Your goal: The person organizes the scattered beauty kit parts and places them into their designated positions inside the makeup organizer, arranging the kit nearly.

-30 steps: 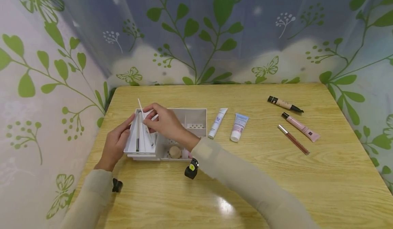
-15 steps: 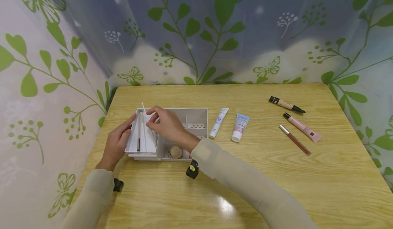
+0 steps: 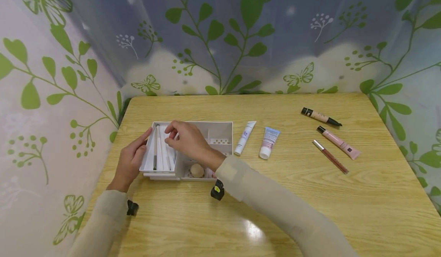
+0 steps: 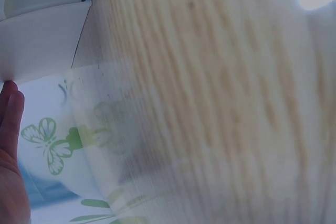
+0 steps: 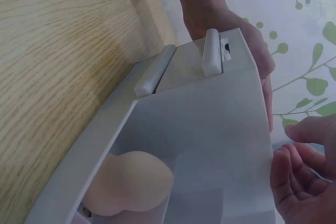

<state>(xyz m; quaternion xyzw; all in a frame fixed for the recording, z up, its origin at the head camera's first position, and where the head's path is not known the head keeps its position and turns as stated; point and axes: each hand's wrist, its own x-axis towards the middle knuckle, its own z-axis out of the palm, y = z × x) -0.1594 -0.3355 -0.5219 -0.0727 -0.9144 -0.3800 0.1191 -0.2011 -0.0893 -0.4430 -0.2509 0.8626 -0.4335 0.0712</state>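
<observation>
Currently two slim brushes (image 3: pixel 155 149) lie in the white tray (image 3: pixel 147 164), one sponge (image 3: pixel 197 170) in the organizer (image 3: pixel 220 130), five cosmetics (image 3: pixel 270 143) on the table (image 3: pixel 293 195), relaxed right hand (image 3: pixel 188 139) no longer pinching the paler brush (image 3: pixel 168 159), straight-fingered left hand (image 3: pixel 129 157) touching the tray.

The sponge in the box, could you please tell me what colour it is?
The sponge is beige, and shows best in the right wrist view.
</observation>
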